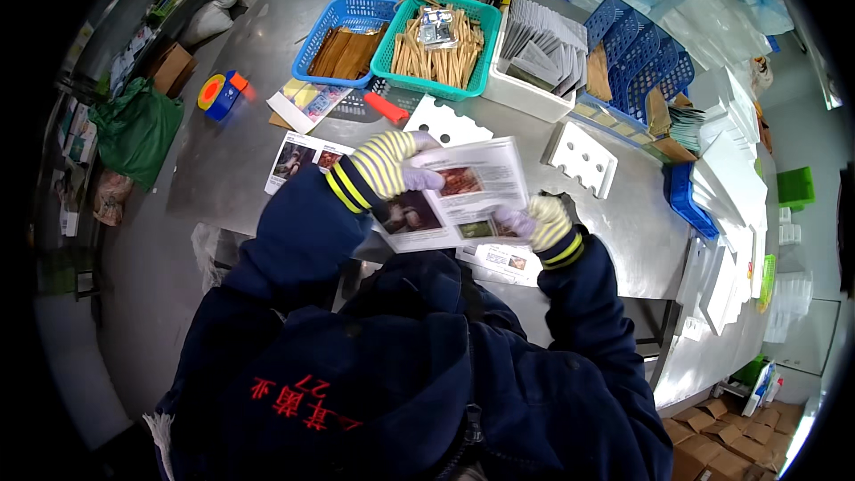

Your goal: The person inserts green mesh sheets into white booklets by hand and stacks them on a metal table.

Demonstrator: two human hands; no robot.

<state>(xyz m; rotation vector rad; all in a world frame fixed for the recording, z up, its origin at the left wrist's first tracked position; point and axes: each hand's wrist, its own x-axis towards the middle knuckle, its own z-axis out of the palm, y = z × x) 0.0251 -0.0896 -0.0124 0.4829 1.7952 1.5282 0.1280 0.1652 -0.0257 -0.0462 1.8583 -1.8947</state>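
Note:
A printed leaflet (485, 174) with colour photos is held tilted above the front of the steel table. My left hand (392, 163), in a yellow-and-white striped glove with lavender fingers, grips its upper left side with the thumb on the printed face. My right hand (537, 223), gloved alike, pinches its lower right edge. Another printed sheet (294, 158) lies flat beside my left wrist. Partly hidden under the held leaflet, a further sheet (500, 258) lies at the near table edge. A white foam piece with holes (443, 125) lies just beyond my left hand.
Past my hands stand a blue basket (331, 13) of brown strips, a green basket (383, 62) of pale sticks and small packets, and a white box (525, 100) of grey packets. A red-handled tool (386, 108), tape dispenser (220, 95) and second foam piece (582, 158) lie around.

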